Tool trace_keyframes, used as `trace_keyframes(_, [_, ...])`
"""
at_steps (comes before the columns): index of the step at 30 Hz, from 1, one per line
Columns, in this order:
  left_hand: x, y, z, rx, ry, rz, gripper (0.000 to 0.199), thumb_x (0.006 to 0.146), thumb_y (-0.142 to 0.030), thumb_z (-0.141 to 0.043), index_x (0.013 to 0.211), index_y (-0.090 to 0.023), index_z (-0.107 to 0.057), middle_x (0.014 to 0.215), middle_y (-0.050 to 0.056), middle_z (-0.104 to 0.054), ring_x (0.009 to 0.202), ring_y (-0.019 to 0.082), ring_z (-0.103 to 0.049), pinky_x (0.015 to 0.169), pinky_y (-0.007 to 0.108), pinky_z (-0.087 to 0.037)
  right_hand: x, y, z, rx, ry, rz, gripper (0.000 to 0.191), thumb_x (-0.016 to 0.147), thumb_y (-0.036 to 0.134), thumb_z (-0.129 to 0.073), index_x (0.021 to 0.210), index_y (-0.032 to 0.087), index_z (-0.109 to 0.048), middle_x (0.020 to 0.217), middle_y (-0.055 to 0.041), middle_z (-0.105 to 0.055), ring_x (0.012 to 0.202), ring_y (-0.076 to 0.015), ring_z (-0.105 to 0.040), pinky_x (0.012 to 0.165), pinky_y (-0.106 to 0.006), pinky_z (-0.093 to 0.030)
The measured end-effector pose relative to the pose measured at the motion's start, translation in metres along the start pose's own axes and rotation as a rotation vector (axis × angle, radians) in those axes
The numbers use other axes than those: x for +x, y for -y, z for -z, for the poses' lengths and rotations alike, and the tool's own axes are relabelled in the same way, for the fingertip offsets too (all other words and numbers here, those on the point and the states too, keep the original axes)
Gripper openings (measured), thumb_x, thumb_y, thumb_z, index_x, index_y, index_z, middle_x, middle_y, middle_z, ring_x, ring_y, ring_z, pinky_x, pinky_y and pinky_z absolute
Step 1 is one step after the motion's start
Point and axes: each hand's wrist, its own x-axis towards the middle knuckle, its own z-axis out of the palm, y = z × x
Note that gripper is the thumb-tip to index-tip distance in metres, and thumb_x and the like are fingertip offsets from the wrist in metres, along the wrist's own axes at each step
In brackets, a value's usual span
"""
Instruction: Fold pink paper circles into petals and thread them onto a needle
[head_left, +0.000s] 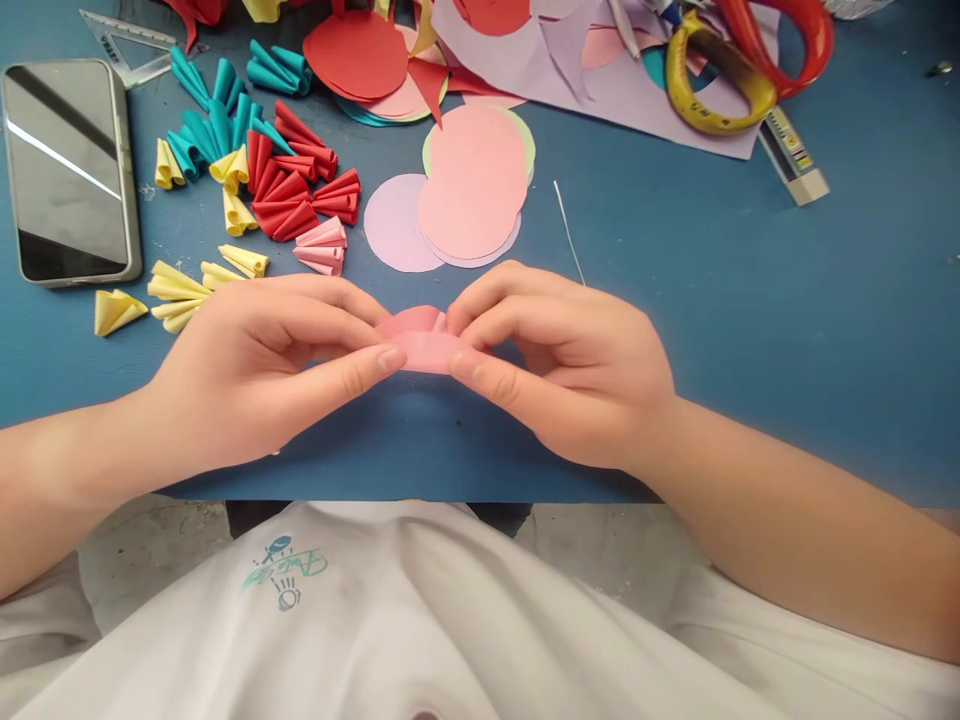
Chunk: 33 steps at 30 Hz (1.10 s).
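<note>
Between both hands, a little above the table's near edge, is a pink paper piece (426, 345), bent over so that its two layers stand apart. My left hand (270, 365) pinches its left end between thumb and fingers. The right end is pinched by my right hand (566, 365) in the same way. Beyond the hands lie flat paper circles, with a pink circle (474, 190) on top and a lilac circle (397, 225) at the left. Folded paper cones in yellow (176, 290), red (289, 190), teal (217, 120) and pink (322, 245) are grouped left of the circles.
A phone (71, 170) lies at the far left, below a clear set square (135, 45). Scissors with red and yellow handles (716, 105), an eraser (795, 160) and lilac paper scraps (510, 50) are at the back. A thin white stick (568, 232) lies beyond my right hand.
</note>
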Motion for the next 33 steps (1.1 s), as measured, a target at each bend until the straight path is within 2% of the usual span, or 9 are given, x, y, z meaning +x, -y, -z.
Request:
trace_keyframes(5, [0.001,0.0,-0.001,0.11,0.038,-0.007,0.018,0.107,-0.016,-0.089,0.089,-0.022,-0.088,0.08,0.0,-0.089,0.066,0.01,-0.072,0.061,0.018,-0.058,-0.003,-0.002,-0.002,-0.038,0.011,-0.05,0.014,0.106,0.031,-0.092,0.094,0.031,-0.084,0.116,-0.0062,-0.093,0.103,-0.0268,-0.09,0.094,-0.043,-0.08])
trace_keyframes(7, [0.001,0.001,-0.001,0.118,0.052,-0.042,0.015,0.107,-0.016,-0.089,0.093,-0.021,-0.088,0.078,-0.001,-0.087,0.065,0.01,-0.074,0.063,0.016,-0.061,-0.002,0.001,-0.002,-0.002,0.018,-0.075,0.015,0.107,0.033,-0.092,0.093,0.03,-0.086,0.12,-0.008,-0.094,0.111,-0.0299,-0.092,0.094,-0.044,-0.082])
trace_keyframes(12, [-0.004,0.009,-0.006,-0.068,-0.005,0.011,0.013,0.104,-0.01,-0.095,0.107,-0.021,-0.089,0.093,0.0,-0.09,0.078,0.012,-0.086,0.074,0.018,-0.076,0.005,0.009,0.0,0.086,0.194,-0.211,0.03,0.114,0.03,-0.086,0.085,0.03,-0.083,0.098,-0.0022,-0.093,0.081,-0.0238,-0.087,0.076,-0.04,-0.08])
trace_keyframes(15, [-0.008,0.015,-0.01,-0.211,-0.028,0.007,0.037,0.093,-0.006,-0.104,0.123,-0.022,-0.089,0.11,0.002,-0.091,0.094,0.016,-0.092,0.087,0.024,-0.083,0.001,0.004,-0.005,0.116,0.134,-0.227,0.025,0.11,0.038,-0.095,0.09,0.03,-0.082,0.086,-0.0008,-0.087,0.072,-0.0236,-0.082,0.064,-0.039,-0.075])
trace_keyframes(20, [-0.009,0.017,-0.016,-0.434,-0.054,0.027,0.058,0.09,0.015,-0.092,0.135,-0.021,-0.086,0.102,-0.003,-0.09,0.098,0.011,-0.094,0.089,0.015,-0.078,-0.016,-0.013,-0.02,0.18,0.068,-0.27,0.026,0.109,0.05,-0.101,0.113,0.031,-0.083,0.098,-0.0039,-0.088,0.083,-0.027,-0.087,0.077,-0.045,-0.082])
trace_keyframes(22, [-0.01,0.017,-0.02,-0.468,-0.063,0.006,0.06,0.092,0.018,-0.09,0.138,-0.02,-0.084,0.104,-0.002,-0.094,0.098,0.012,-0.096,0.088,0.017,-0.079,-0.021,-0.018,-0.024,0.218,0.056,-0.281,0.033,0.108,0.052,-0.101,0.123,0.032,-0.079,0.104,-0.0037,-0.089,0.085,-0.0267,-0.089,0.079,-0.046,-0.084])
trace_keyframes(27, [-0.011,0.019,-0.021,-0.41,-0.083,0.023,0.053,0.093,0.001,-0.101,0.137,-0.022,-0.082,0.111,0.002,-0.095,0.104,0.017,-0.095,0.088,0.024,-0.08,-0.017,-0.021,-0.029,0.258,0.02,-0.282,0.047,0.099,0.053,-0.107,0.127,0.033,-0.075,0.105,-0.0029,-0.089,0.084,-0.0269,-0.09,0.077,-0.045,-0.083])
trace_keyframes(31, [-0.008,0.014,-0.015,-0.394,0.153,0.243,0.022,0.105,-0.009,-0.093,0.124,-0.017,-0.084,0.116,0.007,-0.097,0.102,0.017,-0.095,0.092,0.028,-0.084,-0.014,-0.017,-0.031,0.297,-0.085,-0.259,0.037,0.1,0.045,-0.101,0.124,0.035,-0.075,0.11,-0.0019,-0.093,0.089,-0.0268,-0.091,0.081,-0.045,-0.084])
trace_keyframes(33, [-0.006,0.011,-0.012,-0.385,0.178,0.287,0.015,0.107,-0.015,-0.096,0.117,-0.017,-0.086,0.111,0.005,-0.096,0.098,0.02,-0.095,0.093,0.031,-0.085,-0.013,-0.012,-0.031,0.307,-0.108,-0.247,0.032,0.102,0.046,-0.098,0.122,0.036,-0.076,0.111,-0.0037,-0.094,0.089,-0.0292,-0.092,0.08,-0.048,-0.085])
